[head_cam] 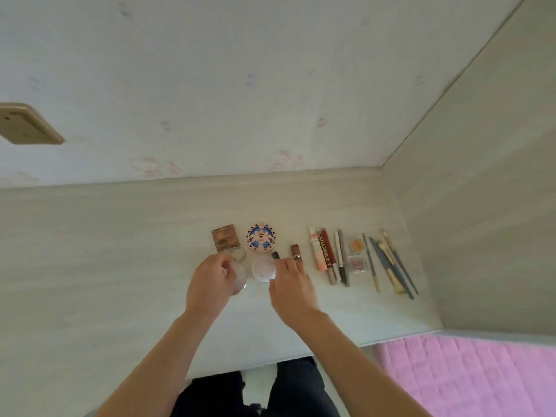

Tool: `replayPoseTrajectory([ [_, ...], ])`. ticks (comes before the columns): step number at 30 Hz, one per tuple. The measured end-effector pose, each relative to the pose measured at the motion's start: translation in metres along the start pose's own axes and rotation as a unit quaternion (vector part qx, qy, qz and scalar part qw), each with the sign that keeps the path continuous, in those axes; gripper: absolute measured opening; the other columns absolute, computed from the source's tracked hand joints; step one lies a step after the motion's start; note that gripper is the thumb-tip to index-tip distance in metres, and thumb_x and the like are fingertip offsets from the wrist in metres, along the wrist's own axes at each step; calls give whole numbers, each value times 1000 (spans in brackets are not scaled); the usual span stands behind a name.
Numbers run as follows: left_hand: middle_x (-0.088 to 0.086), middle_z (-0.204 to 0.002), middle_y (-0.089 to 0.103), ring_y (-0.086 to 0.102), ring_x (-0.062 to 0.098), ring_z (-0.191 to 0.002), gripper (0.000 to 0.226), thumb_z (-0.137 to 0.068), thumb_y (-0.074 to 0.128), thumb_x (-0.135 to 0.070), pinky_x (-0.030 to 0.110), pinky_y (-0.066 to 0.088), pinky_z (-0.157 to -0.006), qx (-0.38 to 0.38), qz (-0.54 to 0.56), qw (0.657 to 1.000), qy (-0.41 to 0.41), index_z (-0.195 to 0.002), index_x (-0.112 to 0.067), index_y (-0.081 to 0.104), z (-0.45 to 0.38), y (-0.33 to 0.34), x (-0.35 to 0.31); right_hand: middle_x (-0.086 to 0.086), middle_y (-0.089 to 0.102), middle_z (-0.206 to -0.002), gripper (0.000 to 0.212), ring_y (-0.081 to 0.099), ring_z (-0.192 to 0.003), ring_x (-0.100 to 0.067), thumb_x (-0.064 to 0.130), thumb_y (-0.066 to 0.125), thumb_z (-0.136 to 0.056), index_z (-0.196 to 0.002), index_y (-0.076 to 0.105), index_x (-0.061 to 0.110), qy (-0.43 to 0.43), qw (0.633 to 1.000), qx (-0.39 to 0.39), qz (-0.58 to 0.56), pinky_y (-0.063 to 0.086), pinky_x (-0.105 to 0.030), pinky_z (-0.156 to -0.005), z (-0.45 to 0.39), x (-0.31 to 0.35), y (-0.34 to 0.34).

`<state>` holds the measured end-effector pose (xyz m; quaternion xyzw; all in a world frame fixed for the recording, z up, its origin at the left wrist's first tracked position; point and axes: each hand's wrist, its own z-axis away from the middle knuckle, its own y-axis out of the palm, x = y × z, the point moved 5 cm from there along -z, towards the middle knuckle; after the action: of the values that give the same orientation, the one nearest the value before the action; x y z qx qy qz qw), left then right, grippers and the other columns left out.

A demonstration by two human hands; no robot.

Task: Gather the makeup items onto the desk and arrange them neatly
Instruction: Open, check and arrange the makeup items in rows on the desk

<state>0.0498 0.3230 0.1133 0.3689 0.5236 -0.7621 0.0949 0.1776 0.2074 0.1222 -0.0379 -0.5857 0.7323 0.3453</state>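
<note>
On the pale surface (120, 251), the left hand (210, 284) holds a clear round compact (239, 281) just left of the white powder jar (263, 269), whose right rim the right hand (293, 288) touches, fingers loosely curled.

**Both hands low over the desk**

Both bare forearms reach forward, converging. The left hand (210, 284) curls its fingers, thumb and forefinger pinched together. The right hand (293, 288) lies palm-down with fingers extended forward, a ring on one finger.
</note>
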Motion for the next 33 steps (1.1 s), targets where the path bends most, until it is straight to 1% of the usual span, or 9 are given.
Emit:
replayPoseTrajectory([
  [11,7,-109,55,57,30,-96,29,-86,62,-15,39,47,-75,121,-57,990,46,-115,-11,59,-9,-3,47,-10,38,-142,51,40,-123,-31,32,53,-95,-138,40,8,83,995,-41,30,45,-36,-96,16,44,37],
  [13,8,-114,53,57,30,-99,33,-87,63,-18,40,49,-76,126,-63,989,40,-119,-12,57,-8,-2,50,-13,43,-138,56,46,-118,-34,36,65,-86,-131,47,8,75,994,-40,66,49,-37,-92,15,51,41],
  [15,8,-117,51,55,31,-102,37,-87,65,-22,42,49,-79,132,-67,988,38,-121,-14,56,-8,1,53,-13,53,-126,67,55,-111,-35,44,82,-67,-118,58,8,64,992,-39,100,54,-38,-86,9,54,45],
  [17,8,-122,48,53,31,-108,42,-87,65,-26,41,48,-85,139,-77,987,36,-126,-14,54,-12,5,56,-13,57,-122,79,56,-113,-38,49,88,-51,-113,62,7,47,991,-45,120,54,-40,-89,1,57,47],
  [20,8,-125,46,48,31,-112,46,-88,65,-29,38,42,-96,154,-89,983,37,-129,-11,54,-16,12,60,-15,58,-124,92,53,-120,-41,53,90,-42,-115,63,5,20,987,-49,148,48,-45,-98,-8,58,50],
  [23,9,-124,46,48,29,-112,45,-86,67,-25,36,37,-102,149,-78,985,40,-126,-7,58,-18,15,61,-14,56,-126,89,49,-124,-40,53,88,-45,-115,62,3,1,983,-41,178,40,-47,-105,-14,56,56],
  [26,10,-122,47,48,29,-112,41,-84,69,-22,33,36,-102,140,-56,988,33,-121,-6,62,-19,15,61,-13,59,-119,83,52,-121,-40,49,90,-43,-107,65,2,-7,983,-50,178,43,-48,-102,-20,54,58],
  [29,9,-120,49,52,27,-108,39,-81,71,-18,35,41,-99,137,-19,990,15,-117,-6,65,-17,16,63,-11,63,-110,80,54,-119,-39,46,91,-41,-103,66,2,-18,983,-60,170,45,-48,-101,-21,54,61],
  [33,5,-109,62,61,20,-96,30,-82,66,-11,27,46,-86,125,53,991,-22,-112,-12,67,-16,14,60,-9,64,-104,74,50,-125,-34,41,88,-52,-110,63,1,-47,981,-92,166,40,-48,-105,-20,54,66],
])
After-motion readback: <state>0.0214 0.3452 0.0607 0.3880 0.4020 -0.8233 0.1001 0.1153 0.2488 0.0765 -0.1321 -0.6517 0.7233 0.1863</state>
